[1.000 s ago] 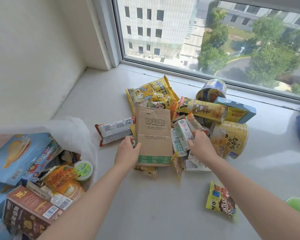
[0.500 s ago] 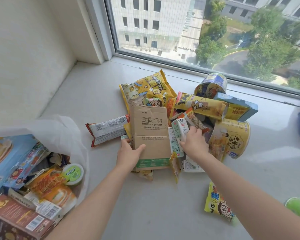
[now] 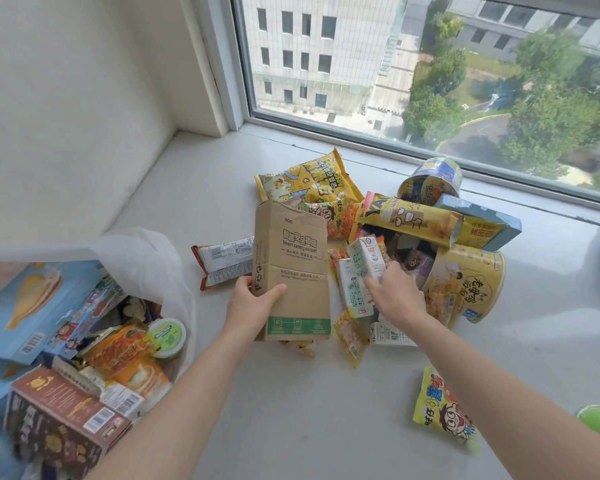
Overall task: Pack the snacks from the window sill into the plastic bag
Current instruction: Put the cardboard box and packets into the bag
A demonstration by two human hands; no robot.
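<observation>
Here, a flat brown cardboard box (image 3: 293, 271) printed "Smart safety socket" is gripped by the left hand (image 3: 253, 306), thumb across its printed face and fingers behind its left edge. The box is held nearly upright, its long axis running from the green band at its lower end to the torn, ragged flap at the top, which points toward the window (image 3: 430, 64). The grip of the right hand (image 3: 392, 296) is closed around a small, glossy milk carton (image 3: 368, 259), tilted with its top leaning away and to the left, above a second carton (image 3: 354, 292) lying in the pile.

Compared with a half second earlier, the box has been raised from lying flat on the pile to standing over it, and the carton has been lifted clear of the other snacks.

The remaining snacks are heaped on the smooth white window sill (image 3: 205, 188): a crinkled yellow foil bag (image 3: 309, 181), a long yellow pack (image 3: 413, 220), a round yellow tub (image 3: 468, 282) on its side, and a red-edged wrapper (image 3: 222, 261) lying flat beside the box. A small yellow packet (image 3: 440, 410) lies apart, nearer the camera. At lower left, the thin translucent plastic bag (image 3: 146, 251) stands open, holding boxes and packets.
</observation>
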